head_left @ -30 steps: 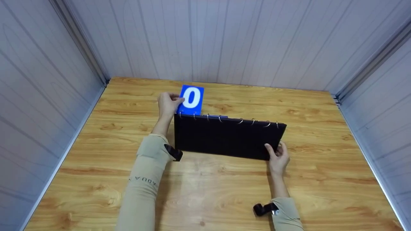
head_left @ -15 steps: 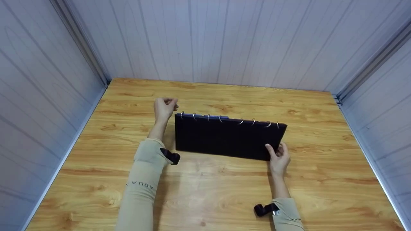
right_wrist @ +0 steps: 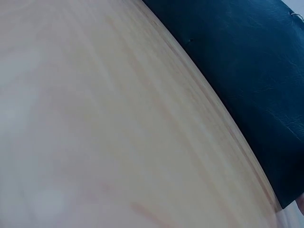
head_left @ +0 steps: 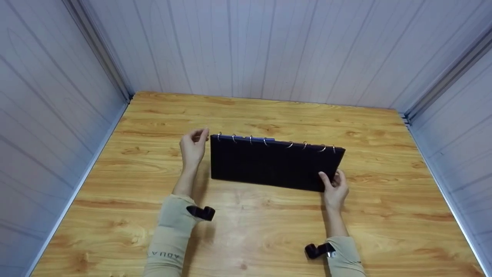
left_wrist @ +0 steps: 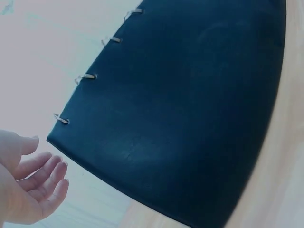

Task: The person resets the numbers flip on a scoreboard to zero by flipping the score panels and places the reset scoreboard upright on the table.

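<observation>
A black flip scoreboard point(head_left: 269, 163) stands on the table with its plain back towards me, metal rings along its top edge. Slim blue edges of its number cards show just behind that top edge; the cards' faces are hidden. My right hand point(head_left: 335, 192) grips the lower right corner, thumb on the near side and fingers behind. Beside the upper left corner is my left hand point(head_left: 193, 150), its fingers loosely bent and holding nothing. In the left wrist view, a small gap separates those fingers from the board's corner. Only a sliver of the right hand enters the right wrist view.
The scoreboard rests on a wood-grain table point(head_left: 253, 231). Pale panelled walls point(head_left: 246, 50) enclose it at the back and on both sides. Each sleeve carries a black wrist camera, the left one point(head_left: 201, 212) and the right one point(head_left: 319, 251).
The blue card with a white 0, raised over the top edge and held by my left hand, has gone down behind the board. My left hand has let go and drawn back nearer me.
</observation>
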`<state>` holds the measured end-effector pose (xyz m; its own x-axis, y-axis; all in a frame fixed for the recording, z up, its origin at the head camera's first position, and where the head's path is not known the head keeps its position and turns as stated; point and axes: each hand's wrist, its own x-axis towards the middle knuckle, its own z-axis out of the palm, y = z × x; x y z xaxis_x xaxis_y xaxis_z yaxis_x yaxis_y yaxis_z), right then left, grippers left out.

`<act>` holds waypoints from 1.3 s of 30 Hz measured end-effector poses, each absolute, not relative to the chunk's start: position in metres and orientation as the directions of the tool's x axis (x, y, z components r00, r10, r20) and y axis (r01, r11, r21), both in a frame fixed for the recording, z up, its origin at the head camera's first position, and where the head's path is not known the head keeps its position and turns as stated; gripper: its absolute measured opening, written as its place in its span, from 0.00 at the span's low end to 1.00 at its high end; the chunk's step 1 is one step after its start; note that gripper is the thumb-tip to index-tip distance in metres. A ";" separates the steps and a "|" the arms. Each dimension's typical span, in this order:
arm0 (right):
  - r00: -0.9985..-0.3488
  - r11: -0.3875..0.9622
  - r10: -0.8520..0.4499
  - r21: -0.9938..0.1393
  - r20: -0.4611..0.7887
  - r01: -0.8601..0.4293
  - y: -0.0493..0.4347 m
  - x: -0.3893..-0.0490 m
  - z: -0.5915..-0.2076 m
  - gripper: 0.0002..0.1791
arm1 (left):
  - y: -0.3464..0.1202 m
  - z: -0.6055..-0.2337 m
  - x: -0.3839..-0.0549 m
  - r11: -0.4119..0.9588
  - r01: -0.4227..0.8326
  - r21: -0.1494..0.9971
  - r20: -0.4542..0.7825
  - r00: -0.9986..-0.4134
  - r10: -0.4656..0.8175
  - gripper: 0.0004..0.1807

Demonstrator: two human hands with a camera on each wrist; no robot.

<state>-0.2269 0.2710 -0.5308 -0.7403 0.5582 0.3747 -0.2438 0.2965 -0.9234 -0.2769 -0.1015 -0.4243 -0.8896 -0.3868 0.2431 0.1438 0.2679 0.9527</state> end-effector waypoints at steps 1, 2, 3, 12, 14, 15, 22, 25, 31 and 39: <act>-0.740 0.295 0.560 -0.924 0.374 -0.244 0.271 -0.226 -0.530 0.18 | -0.100 -0.427 -0.273 0.258 0.138 0.956 0.234 -0.890 -0.391 0.12; -0.740 0.292 0.560 -0.924 0.373 -0.246 0.272 -0.226 -0.530 0.18 | -0.098 -0.429 -0.270 0.242 0.134 0.961 0.224 -0.891 -0.396 0.12; -0.740 0.292 0.560 -0.925 0.372 -0.243 0.272 -0.226 -0.530 0.18 | -0.096 -0.431 -0.267 0.227 0.128 0.966 0.212 -0.891 -0.402 0.12; -0.739 0.283 0.556 -0.923 0.381 -0.263 0.270 -0.223 -0.520 0.17 | -0.080 -0.458 -0.253 0.057 0.166 0.985 0.175 -0.902 -0.394 0.15; -0.742 0.275 0.553 -0.924 0.379 -0.267 0.268 -0.219 -0.514 0.16 | -0.077 -0.463 -0.254 0.058 0.161 0.985 0.171 -0.905 -0.391 0.15; -0.744 0.273 0.552 -0.925 0.377 -0.265 0.266 -0.216 -0.510 0.16 | -0.076 -0.466 -0.254 0.067 0.155 0.986 0.169 -0.904 -0.392 0.15; -0.765 0.273 0.524 -0.925 0.374 -0.265 0.265 -0.205 -0.502 0.13 | -0.075 -0.474 -0.265 0.187 0.151 0.971 0.213 -0.902 -0.376 0.10; -0.781 0.268 0.502 -0.926 0.371 -0.267 0.269 -0.203 -0.507 0.13 | -0.076 -0.473 -0.276 0.245 0.150 0.958 0.230 -0.910 -0.345 0.09; -0.814 0.329 0.467 -0.922 0.346 -0.203 0.267 -0.194 -0.522 0.13 | -0.079 -0.465 -0.304 0.373 0.084 0.924 0.200 -0.938 -0.283 0.11; -0.863 0.348 0.396 -0.921 0.314 -0.175 0.244 -0.179 -0.519 0.12 | -0.087 -0.453 -0.334 0.424 0.004 0.906 0.099 -0.974 -0.202 0.16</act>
<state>-0.1794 0.2443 -0.5195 -0.8627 0.3964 0.3139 -0.1754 0.3477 -0.9211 -0.3340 -0.0875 -0.4534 -0.9743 -0.2024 0.0986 0.0035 0.4242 0.9055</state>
